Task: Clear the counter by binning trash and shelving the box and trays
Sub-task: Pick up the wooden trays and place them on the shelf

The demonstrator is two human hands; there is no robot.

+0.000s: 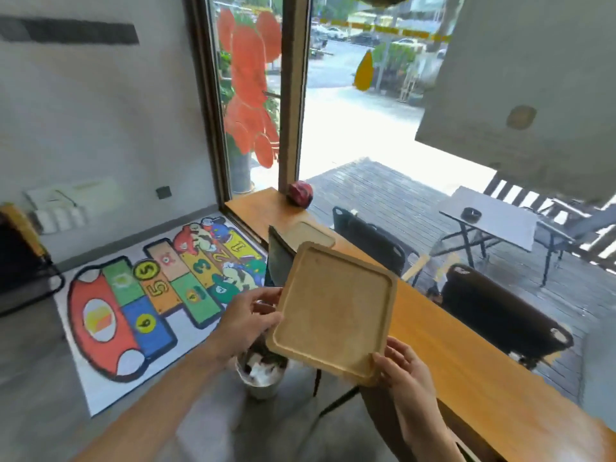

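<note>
A square wooden tray with a raised rim hangs tilted in the air above the floor, beside the long wooden counter. My left hand grips its left edge, thumb on top. My right hand holds its near right corner. Directly below the tray stands a small white bin with crumpled white trash inside. A second wooden tray lies flat on the counter farther back. A red crumpled object sits at the counter's far end by the window frame.
A dark chair stands at the counter behind the held tray. A colourful numbered floor mat covers the floor on the left. Outside the window are black chairs and a folding table. A black rack stands at far left.
</note>
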